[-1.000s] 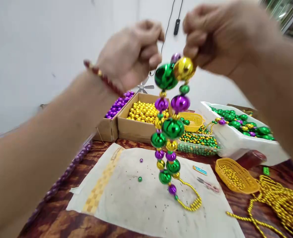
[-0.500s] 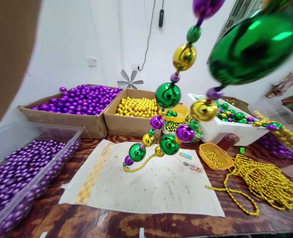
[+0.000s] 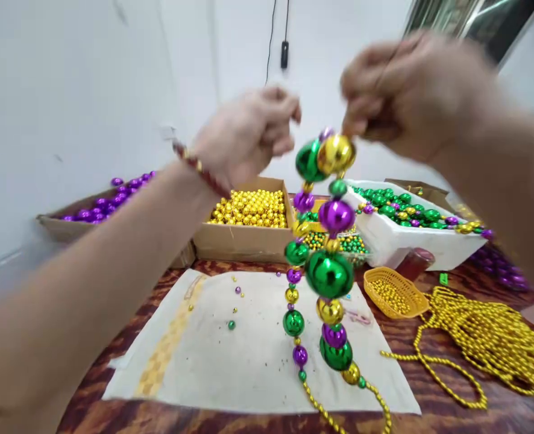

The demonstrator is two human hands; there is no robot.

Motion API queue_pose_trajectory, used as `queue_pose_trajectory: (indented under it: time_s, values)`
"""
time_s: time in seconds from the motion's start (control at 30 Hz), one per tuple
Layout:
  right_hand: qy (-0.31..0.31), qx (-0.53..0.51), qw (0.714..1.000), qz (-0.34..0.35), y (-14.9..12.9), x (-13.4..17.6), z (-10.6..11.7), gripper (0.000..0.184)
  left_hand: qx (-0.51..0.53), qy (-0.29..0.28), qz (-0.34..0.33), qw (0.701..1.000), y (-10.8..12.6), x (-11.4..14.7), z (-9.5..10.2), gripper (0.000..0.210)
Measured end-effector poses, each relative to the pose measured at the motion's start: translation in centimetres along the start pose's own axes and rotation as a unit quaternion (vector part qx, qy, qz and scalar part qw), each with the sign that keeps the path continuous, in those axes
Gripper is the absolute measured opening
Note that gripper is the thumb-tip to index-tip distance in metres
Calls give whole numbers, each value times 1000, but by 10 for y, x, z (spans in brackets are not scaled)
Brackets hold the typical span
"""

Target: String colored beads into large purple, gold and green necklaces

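My right hand (image 3: pixel 411 96), raised at the upper right and blurred, is closed on the top of a bead necklace (image 3: pixel 336 216). The necklace hangs in two strands of shiny green, purple and gold balls of mixed sizes. At its lower end a chain of small gold beads (image 3: pixel 316 405) dips past the near edge of the white cloth. My left hand (image 3: pixel 253 129), with a braided bracelet on its wrist, is raised left of the necklace, apart from its beads. Its fingers are curled in a pinch; what they hold, if anything, cannot be made out.
Several small loose beads (image 3: pixel 231 325) lie on the white cloth (image 3: pixel 194 367). Behind it stand cardboard boxes of purple and gold balls (image 3: pixel 244 241) and a white foam box (image 3: pixel 380 241). At right are a yellow basket (image 3: pixel 411 308), a gold bead chain heap (image 3: pixel 488 337) and pink-handled scissors (image 3: pixel 360 317).
Both hands have come into clear view. The necklace now hangs more upright and further from the camera. Several loose beads have appeared on or just above the cloth.
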State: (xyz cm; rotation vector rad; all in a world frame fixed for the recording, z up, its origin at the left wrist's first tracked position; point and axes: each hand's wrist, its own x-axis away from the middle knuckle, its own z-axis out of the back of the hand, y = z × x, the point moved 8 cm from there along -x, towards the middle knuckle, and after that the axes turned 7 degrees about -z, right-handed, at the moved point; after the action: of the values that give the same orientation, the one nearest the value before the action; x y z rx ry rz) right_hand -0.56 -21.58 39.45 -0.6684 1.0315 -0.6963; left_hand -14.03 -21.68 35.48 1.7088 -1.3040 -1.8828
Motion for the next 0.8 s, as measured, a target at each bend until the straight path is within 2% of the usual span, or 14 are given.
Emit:
queue_pose_trajectory:
  time_s: [0.07,0.1,0.2,0.33,0.47,0.57,0.67,0.7,0.77,0.8]
  values:
    - [-18,12,999,-30,23,15,-23,14,15,1,10,1000,-18,15,7,22]
    - [-51,2,997,-52,36,20,-37,16,29,12,14,999,-27,22,12,19]
    - [-93,8,992,-80,62,30,-62,21,32,42,28,998,-47,32,27,17]
    - [-99,21,992,-81,78,39,-75,21,-10,64,0,998,-46,36,31,15]
    - [-94,7,993,-78,91,45,-78,21,-55,51,-41,996,-44,36,20,14]
    - [-95,21,993,-68,99,51,-79,24,-97,16,-50,994,-44,22,16,12]
    - [-119,21,991,-49,100,59,-81,24,-90,25,-70,993,-49,-14,37,10]
    - [-130,10,990,-46,99,60,-81,23,-65,27,-50,996,-60,-27,47,13]
    - [-145,-25,988,-44,93,60,-78,21,-31,25,63,997,-98,-45,62,30]
    - [-149,-43,987,-42,88,58,-75,19,-40,37,81,995,-109,-47,69,35]
